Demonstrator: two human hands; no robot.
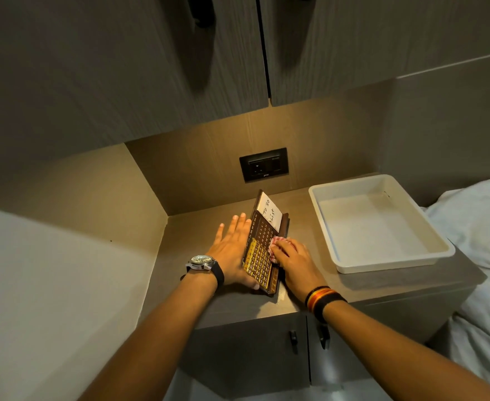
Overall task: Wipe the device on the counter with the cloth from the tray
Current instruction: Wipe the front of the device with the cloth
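Observation:
The device (262,244) is a dark brown desk board with a gold key grid, a calendar panel and a white "To Do List" note, standing tilted on the counter (197,227). My left hand (233,250) lies flat with fingers spread against the device's left side, the thumb at its near end. My right hand (291,260) presses a bunched red-and-white checked cloth (274,246) onto the device's right edge. The white tray (382,227) sits to the right with nothing in it.
A black wall socket (264,164) is set in the back panel behind the device. Overhead cabinets (151,68) hang close above the counter. Cupboard doors with dark handles (293,337) are below. White bedding (481,256) lies to the right.

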